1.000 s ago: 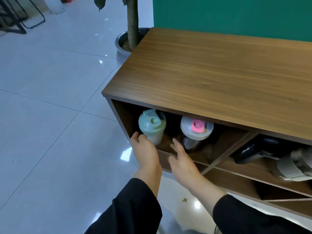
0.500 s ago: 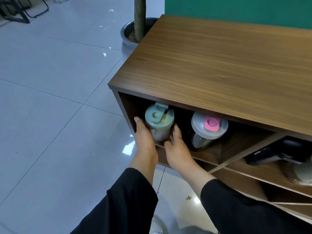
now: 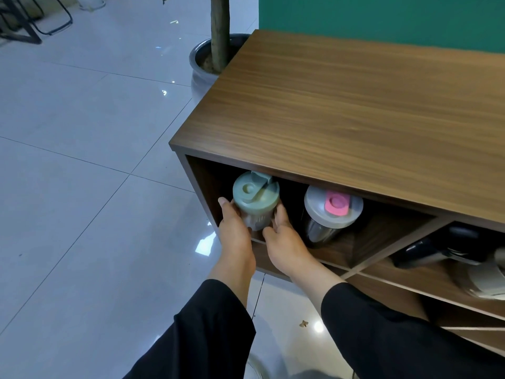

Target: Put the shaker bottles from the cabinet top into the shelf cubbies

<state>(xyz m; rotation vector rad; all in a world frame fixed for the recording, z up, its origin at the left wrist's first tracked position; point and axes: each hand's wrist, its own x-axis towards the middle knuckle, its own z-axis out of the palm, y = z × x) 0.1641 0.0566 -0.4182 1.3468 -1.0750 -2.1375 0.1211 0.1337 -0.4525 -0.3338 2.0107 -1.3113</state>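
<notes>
A green-lidded shaker bottle stands in the leftmost cubby of the wooden cabinet. My left hand wraps its left side and my right hand presses its right side, so both hold it. To its right in the same cubby stands a dark shaker bottle with a grey lid and pink cap. A black bottle and a grey bottle lie in the cubby further right. The cabinet top is bare.
A potted plant stands on the floor at the cabinet's far left corner. A green wall backs the cabinet. Glossy white floor tiles spread to the left, with black metal chair legs at top left.
Both hands have moved from the cubby's front edge in onto the green-lidded bottle and closed around its sides. My view has shifted closer and to the left.
</notes>
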